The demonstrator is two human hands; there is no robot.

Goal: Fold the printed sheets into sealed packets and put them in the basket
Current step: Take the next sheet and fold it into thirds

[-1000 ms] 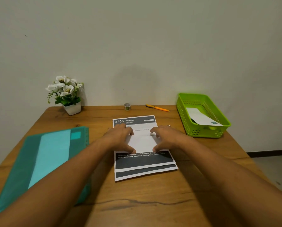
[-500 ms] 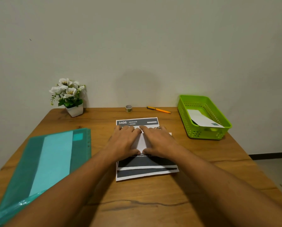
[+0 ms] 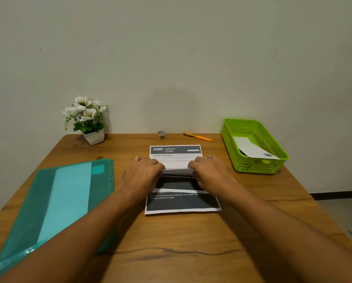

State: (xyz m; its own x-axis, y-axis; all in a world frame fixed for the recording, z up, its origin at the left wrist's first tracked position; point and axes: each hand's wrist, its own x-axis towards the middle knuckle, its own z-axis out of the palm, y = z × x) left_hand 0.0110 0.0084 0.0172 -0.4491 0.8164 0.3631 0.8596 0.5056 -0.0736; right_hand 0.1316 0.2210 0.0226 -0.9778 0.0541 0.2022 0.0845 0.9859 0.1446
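Observation:
A printed sheet headed "3406 BEDROOM" lies in the middle of the wooden table, partly folded, with a white fold edge across it. My left hand pinches that edge on the left side and my right hand, with a ring on it, pinches it on the right. A second printed sheet lies beneath and sticks out toward me. The green basket stands at the right and holds one folded white packet.
A small tape roll and an orange pen lie at the table's back edge by the wall. A white pot of flowers stands back left. A teal plastic folder covers the left side.
My hands have slid apart from the middle of the sheet to its left and right sides. More of the printed text and the fold edge now shows between them.

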